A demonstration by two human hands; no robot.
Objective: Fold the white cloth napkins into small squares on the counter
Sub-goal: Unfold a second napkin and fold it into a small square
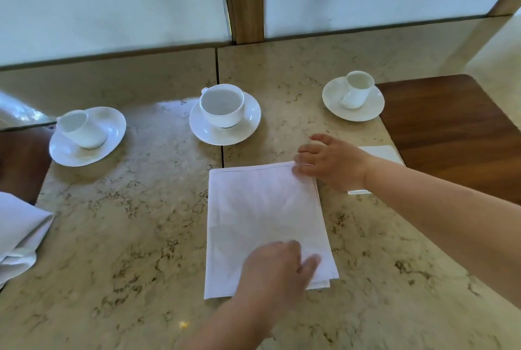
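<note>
One folded napkin [265, 225] lies flat at counter [127, 237] centre; right hand [332, 162] pinches its far right corner; left hand [279, 268] presses its near edge, fingers extended; three cups [222, 104] on three saucers [205, 131] behind; a second napkin [19, 231] far left.

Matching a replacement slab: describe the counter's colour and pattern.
Beige counter with dark brown veining; head view.

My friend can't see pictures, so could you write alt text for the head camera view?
Two bare hands work a folded white napkin on a marble counter: the right hand at its far right corner, the left hand pressing its near edge. Three white cups on saucers stand behind.
</note>
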